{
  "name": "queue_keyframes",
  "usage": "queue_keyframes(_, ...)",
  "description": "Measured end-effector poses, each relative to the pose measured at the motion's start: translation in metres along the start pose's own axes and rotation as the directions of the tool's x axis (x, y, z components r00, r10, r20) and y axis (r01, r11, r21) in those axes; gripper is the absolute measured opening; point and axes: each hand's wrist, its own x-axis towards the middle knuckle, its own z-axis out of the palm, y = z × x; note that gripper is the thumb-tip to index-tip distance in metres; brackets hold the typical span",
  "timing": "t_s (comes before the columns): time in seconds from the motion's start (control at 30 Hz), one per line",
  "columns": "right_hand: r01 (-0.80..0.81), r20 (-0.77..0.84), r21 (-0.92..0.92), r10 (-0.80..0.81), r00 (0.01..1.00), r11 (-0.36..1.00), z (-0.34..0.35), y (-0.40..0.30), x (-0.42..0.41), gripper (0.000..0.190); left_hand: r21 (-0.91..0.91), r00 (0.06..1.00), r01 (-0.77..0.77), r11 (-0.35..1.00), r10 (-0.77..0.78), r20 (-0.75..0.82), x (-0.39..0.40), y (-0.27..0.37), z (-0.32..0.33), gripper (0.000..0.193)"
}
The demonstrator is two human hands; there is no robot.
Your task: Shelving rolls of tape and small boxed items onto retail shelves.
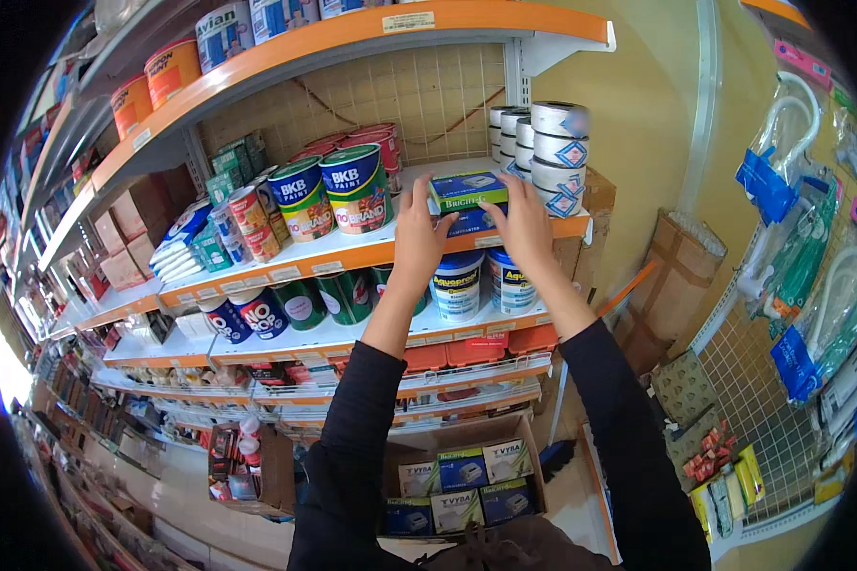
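Observation:
A small blue and green Bright-G carton (471,187) lies on the upper shelf (375,250), on top of a similar blue carton (471,223). My left hand (420,232) grips its left end, thumb on the front. At the opposite end my right hand (520,221) clasps it with thumb and fingers. Just left of my hands stand BKB paint cans (357,189). White round tubs (560,157) are stacked to the right. Below the shelf, Aquaproof tubs (458,285) show between my forearms.
An open cardboard box (464,428) in front of me holds several small Vyba and Bright-G cartons (457,510). Another box (275,464) stands to its left. A broom (558,457) leans right of it. Packaged hoses (785,164) hang on the right-hand wire rack (778,428).

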Motion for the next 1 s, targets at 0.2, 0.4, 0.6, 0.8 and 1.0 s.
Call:
queue_keyframes(0.2, 0.235, -0.060, -0.298, -0.263, 0.963, 0.925, 0.019, -0.009, -0.014, 0.047, 0.315, 0.999, -0.004, 0.949, -0.013, 0.053, -0.007, 0.012, 0.013, 0.038)
queue_keyframes(0.4, 0.130, 0.067, -0.183, -0.119, 0.991, 0.975, 0.036, -0.007, 0.002, 0.049, 0.384, 0.979, -0.147, 0.911, 0.079, 0.188, 0.012, -0.017, 0.021, 0.038)
queue_keyframes(0.6, -0.070, 0.224, -0.156, 0.104, 0.969, 0.985, 0.047, 0.010, 0.046, 0.029, 0.453, 0.941, -0.229, 0.862, 0.076, 0.331, 0.046, -0.046, 0.049, 0.045)
queue_keyframes(0.8, -0.105, 0.324, -0.123, 0.140, 0.935, 0.987, 0.087, 0.047, 0.089, 0.036, 0.495, 0.855, -0.246, 0.833, -0.054, 0.516, 0.093, -0.078, 0.071, 0.048)
queue_keyframes(1.0, -0.212, 0.471, -0.163, 0.264, 0.841, 0.964, 0.125, 0.067, 0.120, 0.036, 0.593, 0.723, -0.301, 0.747, -0.227, 0.652, 0.132, -0.088, 0.089, 0.044)
